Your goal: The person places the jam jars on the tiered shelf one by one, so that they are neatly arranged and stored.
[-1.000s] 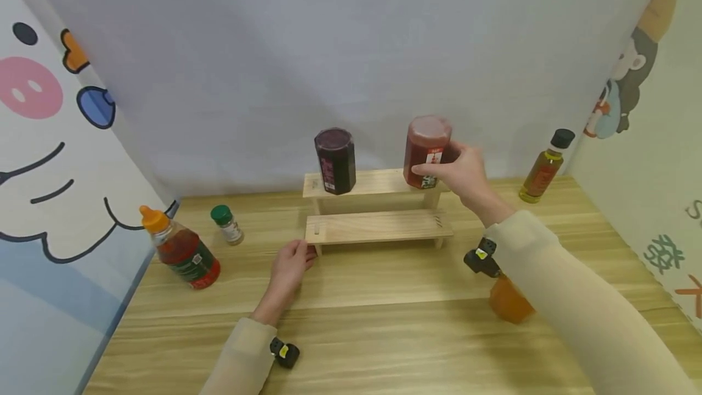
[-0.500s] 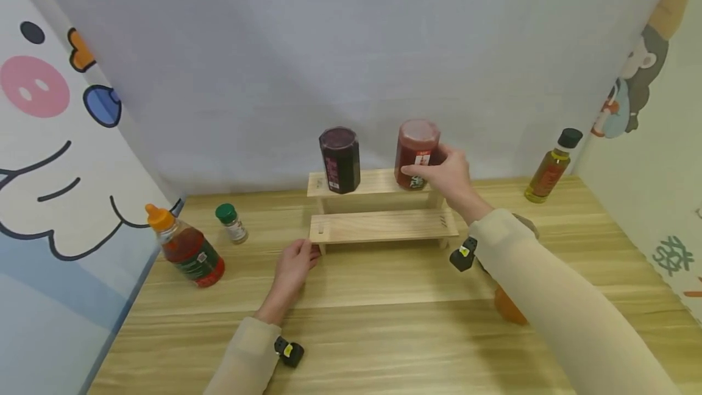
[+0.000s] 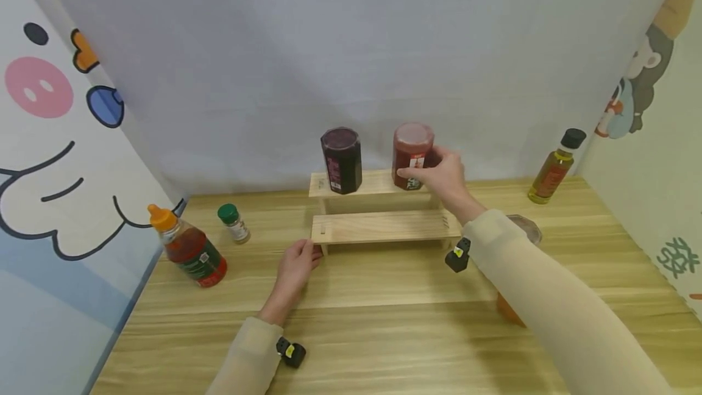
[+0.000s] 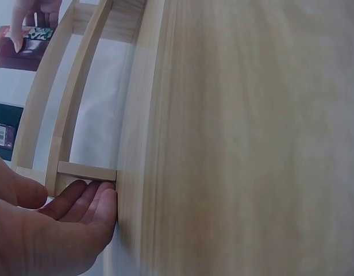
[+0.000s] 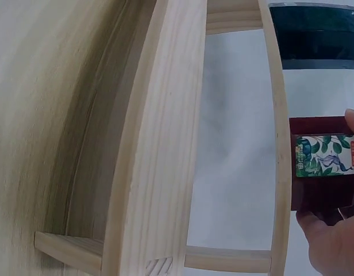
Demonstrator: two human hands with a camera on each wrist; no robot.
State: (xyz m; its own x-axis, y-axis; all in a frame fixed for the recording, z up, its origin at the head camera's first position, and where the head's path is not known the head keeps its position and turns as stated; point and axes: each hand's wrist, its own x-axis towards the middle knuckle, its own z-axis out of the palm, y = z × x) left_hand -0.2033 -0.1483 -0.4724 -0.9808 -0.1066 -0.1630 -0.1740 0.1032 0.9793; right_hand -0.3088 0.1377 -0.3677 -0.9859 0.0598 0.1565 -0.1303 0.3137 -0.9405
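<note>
A two-tier wooden rack [image 3: 384, 228] stands on the table against the back wall. My right hand [image 3: 445, 180] grips a jar of red jam [image 3: 407, 154] at the right part of the upper shelf; in the right wrist view the jam jar's label [image 5: 325, 155] shows, with its base at the shelf edge. A dark purple jar [image 3: 342, 161] stands on the left of that shelf. At the lower shelf's left end, my left hand [image 3: 295, 264] holds the rack, its thumb at the shelf edge and fingers by the leg [image 4: 88, 171].
On the left stand a red sauce bottle [image 3: 193, 255] with an orange cap and a small green-capped shaker [image 3: 234, 224]. An oil bottle [image 3: 551, 174] is at the back right. Another jar [image 3: 526, 227] and an orange object [image 3: 509, 309] are partly hidden by my right arm.
My right hand has moved the red jam jar leftward along the upper shelf, nearer the dark jar. The left hand stays at the rack's left end. The view has shifted slightly.
</note>
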